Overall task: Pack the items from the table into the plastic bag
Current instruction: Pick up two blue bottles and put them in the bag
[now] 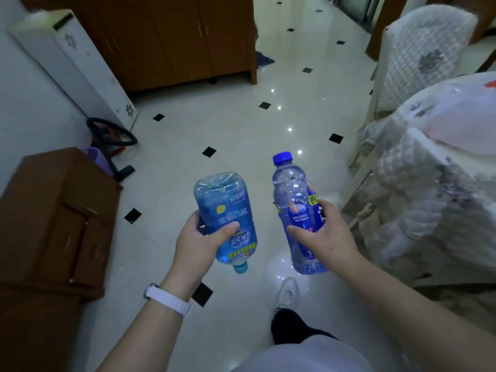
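Ahead of both hands, the glossy white floor with small black diamond tiles (228, 124) lies open. The left hand (198, 245) grips a clear blue-labelled plastic bottle (228, 210), its pale cap pointing back at the person. The right hand (324, 234) grips a clear dark-blue-capped plastic bottle (290, 189), kept apart from the other. Right of the right hand, the edge of a cloth-covered table (429, 197) carries the translucent white plastic bag (461, 122). A brown cardboard box (53, 210) stands left of the left hand.

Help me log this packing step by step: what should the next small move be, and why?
Probably swing both bottles right toward the plastic bag. The left hand grips the light-capped bottle, the right hand the dark-capped bottle, both over the floor; the bag lies on the covered table at right.
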### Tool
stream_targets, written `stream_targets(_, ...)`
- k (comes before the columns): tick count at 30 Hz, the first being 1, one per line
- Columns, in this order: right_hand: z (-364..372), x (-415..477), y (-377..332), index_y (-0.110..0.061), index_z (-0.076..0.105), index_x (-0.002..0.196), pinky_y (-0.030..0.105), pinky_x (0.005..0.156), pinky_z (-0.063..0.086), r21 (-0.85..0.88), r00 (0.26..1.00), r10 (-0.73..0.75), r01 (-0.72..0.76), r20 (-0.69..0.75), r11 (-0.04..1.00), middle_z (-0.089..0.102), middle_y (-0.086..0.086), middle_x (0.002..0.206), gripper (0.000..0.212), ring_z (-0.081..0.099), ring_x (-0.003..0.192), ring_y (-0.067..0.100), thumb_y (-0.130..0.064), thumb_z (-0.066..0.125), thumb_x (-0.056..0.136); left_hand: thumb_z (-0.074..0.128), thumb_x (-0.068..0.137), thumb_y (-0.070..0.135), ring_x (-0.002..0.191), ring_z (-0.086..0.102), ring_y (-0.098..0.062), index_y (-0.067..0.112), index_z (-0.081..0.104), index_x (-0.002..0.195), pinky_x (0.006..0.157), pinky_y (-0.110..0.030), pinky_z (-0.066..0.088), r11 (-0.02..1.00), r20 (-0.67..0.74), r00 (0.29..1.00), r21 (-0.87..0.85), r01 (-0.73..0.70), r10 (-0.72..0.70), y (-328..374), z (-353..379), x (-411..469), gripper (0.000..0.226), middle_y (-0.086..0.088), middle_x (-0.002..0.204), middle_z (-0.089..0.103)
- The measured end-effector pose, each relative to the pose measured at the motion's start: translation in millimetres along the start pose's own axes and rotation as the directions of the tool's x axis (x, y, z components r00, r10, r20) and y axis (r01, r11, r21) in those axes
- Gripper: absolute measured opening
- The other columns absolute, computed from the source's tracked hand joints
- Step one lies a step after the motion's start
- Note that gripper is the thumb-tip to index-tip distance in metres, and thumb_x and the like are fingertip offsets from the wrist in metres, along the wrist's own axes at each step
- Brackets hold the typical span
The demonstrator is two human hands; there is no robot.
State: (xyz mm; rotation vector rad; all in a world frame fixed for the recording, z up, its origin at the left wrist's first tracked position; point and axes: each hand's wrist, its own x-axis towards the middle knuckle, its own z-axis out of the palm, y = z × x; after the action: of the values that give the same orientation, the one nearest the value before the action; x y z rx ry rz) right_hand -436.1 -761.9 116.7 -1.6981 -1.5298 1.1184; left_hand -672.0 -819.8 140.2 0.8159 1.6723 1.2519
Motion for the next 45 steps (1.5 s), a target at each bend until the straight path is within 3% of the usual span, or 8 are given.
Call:
stream_targets(6, -17, 107, -31, -0.044, 0.046, 0.104, 0.037, 0.08, 0.056, 0.032, 1.0, -0.001, 0.001, -0.008, 0.999, 0.062, -0.021, 0.093, 0.06, 0.062, 0.082, -0.002, -0.047, 0.083, 0.057, 0.085, 0.074, 0.016, 0.085, 0.071, -0.006, 0.021, 0.065, 0.11, 0.063, -0.019, 0.055, 0.994, 0.023, 0.999, 0.099, -0.045, 0.043, 62, 40, 110, 0.042, 0.008, 0.098, 0.074)
stream_targets(10, -45, 166, -55, -0.051, 0.046, 0.099, 0.035, 0.078, 0.056, 0.063, 0.995, -0.051, 0.056, -0.085, 0.996, 0.062, -0.021, 0.096, 0.055, 0.063, 0.085, 0.0, -0.048, 0.083, 0.057, 0.085, 0.074, 0.019, 0.094, 0.071, -0.01, 0.022, 0.064, 0.115, 0.075, -0.028, 0.057, 0.993, 0.094, 0.991, 0.06, -0.102, 0.096, 99, 79, 171, 0.047, 0.007, 0.106, 0.074)
stream_targets(14, -64, 212, -67, -0.042, 0.042, 0.114, 0.024, 0.073, 0.052, 0.05, 0.987, -0.026, 0.034, -0.157, 0.998, 0.059, -0.022, 0.1, 0.065, 0.061, 0.086, -0.003, -0.042, 0.084, 0.064, 0.084, 0.075, 0.019, 0.094, 0.071, -0.009, 0.026, 0.065, 0.111, 0.071, -0.024, 0.057, 0.991, 0.195, 0.973, 0.024, -0.133, 0.126, 119, 113, 227, 0.042, 0.009, 0.105, 0.074)
stream_targets(24, -44, 351, -67, -0.043, 0.046, 0.11, 0.026, 0.072, 0.053, 0.062, 0.918, 0.226, -0.218, -0.325, 0.974, 0.064, -0.02, 0.096, 0.062, 0.062, 0.079, -0.006, -0.044, 0.085, 0.062, 0.085, 0.073, 0.017, 0.09, 0.072, -0.009, 0.022, 0.065, 0.111, 0.065, -0.021, 0.056, 0.996, 0.428, 0.902, 0.043, -0.082, 0.056, 134, 181, 419, 0.043, 0.007, 0.103, 0.074)
stream_targets(30, -50, 435, -106, -0.04, 0.046, 0.109, 0.027, 0.072, 0.053, 0.101, 0.811, 0.296, -0.284, -0.505, 0.953, 0.062, -0.019, 0.094, 0.062, 0.062, 0.08, -0.002, -0.042, 0.085, 0.062, 0.087, 0.07, 0.02, 0.09, 0.071, -0.008, 0.022, 0.064, 0.113, 0.072, -0.028, 0.059, 0.991, 0.605, 0.792, 0.037, -0.125, 0.078, 185, 232, 536, 0.048, 0.005, 0.103, 0.074)
stream_targets(34, -66, 461, -110, -0.039, 0.047, 0.113, 0.026, 0.072, 0.053, 0.177, 0.715, 0.355, -0.314, -0.602, 0.933, 0.064, -0.019, 0.096, 0.064, 0.064, 0.082, -0.002, -0.042, 0.085, 0.062, 0.086, 0.072, 0.02, 0.09, 0.071, -0.004, 0.025, 0.063, 0.112, 0.069, -0.023, 0.056, 0.99, 0.693, 0.715, 0.018, -0.137, 0.086, 208, 276, 581, 0.046, 0.008, 0.103, 0.073)
stream_targets(42, -96, 494, -61, -0.038, 0.052, 0.114, 0.033, 0.076, 0.056, 0.296, 0.511, 0.51, -0.443, -0.692, 0.846, 0.066, -0.017, 0.098, 0.068, 0.065, 0.082, -0.002, -0.052, 0.081, 0.054, 0.085, 0.073, 0.019, 0.091, 0.071, -0.006, 0.025, 0.064, 0.114, 0.072, -0.026, 0.055, 0.981, 0.848, 0.53, 0.095, -0.172, 0.011, 205, 394, 619, 0.046, 0.008, 0.104, 0.074)
stream_targets(45, -116, 515, -32, -0.039, 0.052, 0.11, 0.032, 0.075, 0.056, 0.382, 0.435, 0.567, -0.443, -0.699, 0.811, 0.067, -0.017, 0.097, 0.064, 0.065, 0.081, -0.002, -0.052, 0.081, 0.054, 0.084, 0.074, 0.018, 0.089, 0.071, -0.005, 0.023, 0.064, 0.116, 0.066, -0.019, 0.055, 0.973, 0.878, 0.477, 0.139, -0.186, -0.034, 202, 440, 626, 0.047, 0.006, 0.105, 0.073)
